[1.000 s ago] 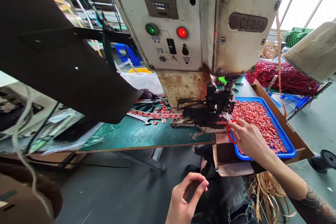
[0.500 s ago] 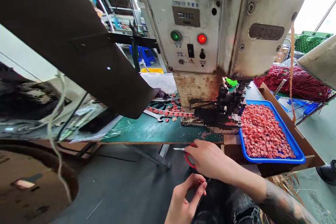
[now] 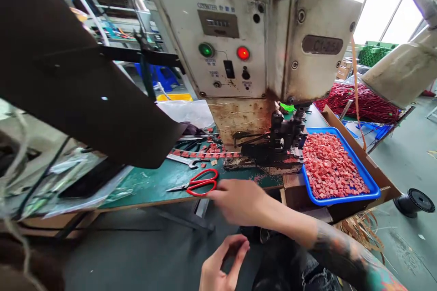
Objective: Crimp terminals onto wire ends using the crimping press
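A pair of red-handled scissors lies flat near the front edge of the green worktable, blades pointing left. Beside its handle loops is my right hand, back upward and slightly blurred. Its fingertips are hidden, so whether they still touch the handle is unclear. Below, in front of the table, my left hand holds thumb and forefinger pinched together. Anything between those tips is too small to make out. Behind my hands stands a press machine with a counter panel and a lit red lamp.
A blue tray full of small red pieces sits right of the press in a cardboard box. A wrench and loose red pieces lie left of the press base. A dark curved sheet hangs at left. A black spool is on the floor.
The scissors, held in my right hand before, now lie on the table with their loops exposed. My right hand has moved left and my left hand stays pinched. The view has swung right.
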{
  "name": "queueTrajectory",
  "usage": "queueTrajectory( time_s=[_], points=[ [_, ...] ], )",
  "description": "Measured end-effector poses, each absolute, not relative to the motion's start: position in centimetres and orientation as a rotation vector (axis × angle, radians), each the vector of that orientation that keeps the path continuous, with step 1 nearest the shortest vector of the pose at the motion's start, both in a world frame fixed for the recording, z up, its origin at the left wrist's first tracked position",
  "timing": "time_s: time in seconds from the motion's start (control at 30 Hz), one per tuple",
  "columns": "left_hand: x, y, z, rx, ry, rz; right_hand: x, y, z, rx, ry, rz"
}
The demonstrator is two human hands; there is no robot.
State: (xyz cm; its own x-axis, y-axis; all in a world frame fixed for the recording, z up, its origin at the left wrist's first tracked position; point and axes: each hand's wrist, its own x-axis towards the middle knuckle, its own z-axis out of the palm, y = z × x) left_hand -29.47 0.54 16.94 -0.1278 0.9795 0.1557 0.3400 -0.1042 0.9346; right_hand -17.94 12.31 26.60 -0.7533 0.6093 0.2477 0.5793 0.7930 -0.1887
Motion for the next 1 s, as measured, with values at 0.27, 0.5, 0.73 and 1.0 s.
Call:
queueTrajectory(
  time_s=[0.27, 0.5, 0.73, 1.0],
  points=[
    [-26.7, 9.2, 20.3, 1.021, 1.368, 1.606, -11.0, 13.6, 23.9, -1.38, -1.911, 0.266],
    [-25.2, 16.5, 22.0, 0.523, 0.959, 1.723, -13.0, 15.3, 23.0, -1.416, -1.806, 0.315],
    [-25.5, 18.7, 22.0, 0.426, 0.94, 1.707, -13.1, 15.5, 22.2, -1.39, -1.709, 0.335],
    [-24.8, 17.3, 22.1, 0.396, 0.94, 1.692, -12.4, 14.3, 22.5, -1.408, -1.676, 0.268]
  ],
)
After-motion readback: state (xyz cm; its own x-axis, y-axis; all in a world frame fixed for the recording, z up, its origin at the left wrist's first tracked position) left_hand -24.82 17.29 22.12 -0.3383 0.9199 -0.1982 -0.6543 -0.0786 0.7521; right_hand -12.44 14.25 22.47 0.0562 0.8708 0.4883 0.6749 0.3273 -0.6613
